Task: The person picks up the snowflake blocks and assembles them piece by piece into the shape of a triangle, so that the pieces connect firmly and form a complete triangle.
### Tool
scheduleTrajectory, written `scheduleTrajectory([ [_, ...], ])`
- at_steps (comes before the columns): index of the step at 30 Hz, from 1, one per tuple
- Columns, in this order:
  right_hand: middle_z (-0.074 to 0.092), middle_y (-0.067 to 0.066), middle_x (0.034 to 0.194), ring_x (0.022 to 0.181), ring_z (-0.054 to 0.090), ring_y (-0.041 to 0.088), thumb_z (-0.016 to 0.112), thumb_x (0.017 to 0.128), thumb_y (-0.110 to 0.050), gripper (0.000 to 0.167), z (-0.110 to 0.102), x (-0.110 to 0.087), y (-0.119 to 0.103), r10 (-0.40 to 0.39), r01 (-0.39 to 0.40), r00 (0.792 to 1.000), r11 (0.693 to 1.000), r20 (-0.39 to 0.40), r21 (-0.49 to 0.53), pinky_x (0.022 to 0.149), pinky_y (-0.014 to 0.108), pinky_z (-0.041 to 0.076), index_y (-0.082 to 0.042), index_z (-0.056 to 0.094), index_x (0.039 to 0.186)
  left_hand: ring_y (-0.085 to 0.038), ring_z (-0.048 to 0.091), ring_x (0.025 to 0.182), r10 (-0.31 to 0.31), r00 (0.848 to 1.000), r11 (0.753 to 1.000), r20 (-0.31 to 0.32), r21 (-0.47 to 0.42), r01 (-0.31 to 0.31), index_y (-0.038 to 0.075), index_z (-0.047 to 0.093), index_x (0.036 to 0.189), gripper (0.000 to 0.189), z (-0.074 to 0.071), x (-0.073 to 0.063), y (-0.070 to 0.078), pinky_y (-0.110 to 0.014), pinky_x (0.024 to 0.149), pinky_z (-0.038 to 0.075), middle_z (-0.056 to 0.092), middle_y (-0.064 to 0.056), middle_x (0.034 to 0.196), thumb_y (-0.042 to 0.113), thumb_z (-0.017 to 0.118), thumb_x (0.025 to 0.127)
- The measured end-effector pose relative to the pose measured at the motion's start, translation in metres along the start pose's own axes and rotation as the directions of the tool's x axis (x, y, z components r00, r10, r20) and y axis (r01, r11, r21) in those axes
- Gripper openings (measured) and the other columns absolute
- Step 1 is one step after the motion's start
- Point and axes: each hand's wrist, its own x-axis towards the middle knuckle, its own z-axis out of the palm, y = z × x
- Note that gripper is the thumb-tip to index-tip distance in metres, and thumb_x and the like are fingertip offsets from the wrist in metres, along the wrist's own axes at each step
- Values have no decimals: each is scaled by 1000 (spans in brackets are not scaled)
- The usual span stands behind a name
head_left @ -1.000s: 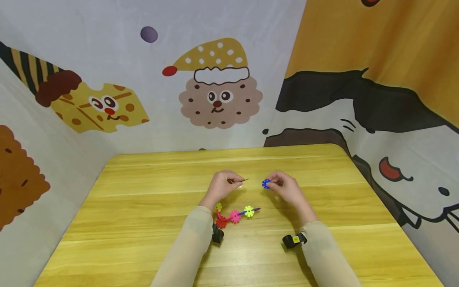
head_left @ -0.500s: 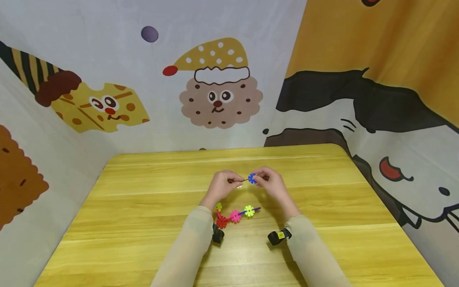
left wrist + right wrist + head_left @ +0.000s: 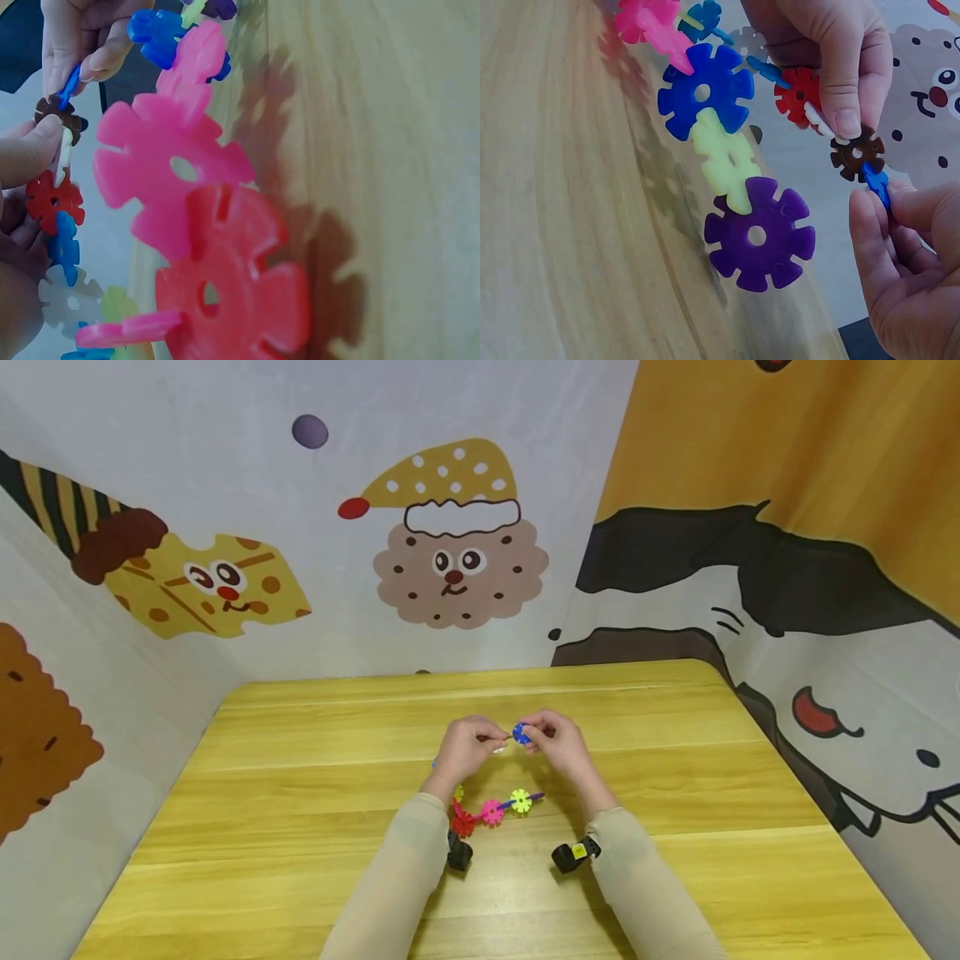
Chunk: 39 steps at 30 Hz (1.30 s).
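My left hand (image 3: 468,747) pinches a chain of notched plastic interlocking discs near its brown disc (image 3: 857,153), with thumb at the white disc (image 3: 819,120). A blue disc (image 3: 521,733) is pinched edge-on between the thumb and fingers of my right hand (image 3: 558,743). In the right wrist view its rim meets the brown disc's notched edge. From the left hand the chain runs back through a red disc (image 3: 55,201) and other colours. Its lower stretch includes a pink disc (image 3: 492,812), a yellow-green disc (image 3: 521,801) and a purple disc (image 3: 760,234) at the end.
The chain's lower stretch is at the wooden table (image 3: 300,827), between my forearms. Black wrist cameras (image 3: 575,853) sit at both cuffs. Behind the table hangs a cartoon-printed cloth (image 3: 461,568).
My right hand has moved left with the blue disc, from a gap away to the brown disc's edge. The left hand has stayed nearly still.
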Motion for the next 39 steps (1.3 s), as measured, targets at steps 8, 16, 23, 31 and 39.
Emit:
scheduleTrajectory([
  [8,67,20,94,82,67,31,61,99,-12,27,-19,-13,1,36,-21,996,986,87,-162,76,41,58,7,63,118,-17,65,83,-28,1000,1000,8,1,28,5,79,90,7,1,-1,1,-24,72,56,71,-3,90,4,78,84],
  [16,70,11,90,82,68,24,57,102,-22,37,-45,-38,7,295,-206,902,935,314,-288,74,37,58,12,62,115,-18,65,85,-77,997,997,-17,-4,77,2,78,93,9,-5,-3,-1,-26,74,56,72,-4,93,4,78,84],
  [23,67,4,91,81,61,17,73,90,-12,25,-41,-45,10,157,-3,886,943,437,-333,72,31,54,4,69,109,-19,65,84,-65,997,998,-43,-19,64,1,78,92,8,-7,-5,-4,-28,73,56,72,-5,92,1,77,85],
  [31,65,1,84,72,58,16,72,90,-9,6,-29,-47,19,121,-3,929,948,349,-319,63,29,53,-4,70,93,-20,66,82,-59,996,998,-73,-27,57,1,78,90,6,-8,-7,-4,-28,73,56,72,-7,90,1,77,84],
  [39,67,13,91,83,68,24,64,94,1,11,-18,-40,23,136,-139,937,990,323,-14,76,36,59,8,64,102,-21,66,81,-109,984,992,-144,-73,99,1,78,90,5,-10,-7,-4,-31,72,56,73,-8,89,2,77,85],
])
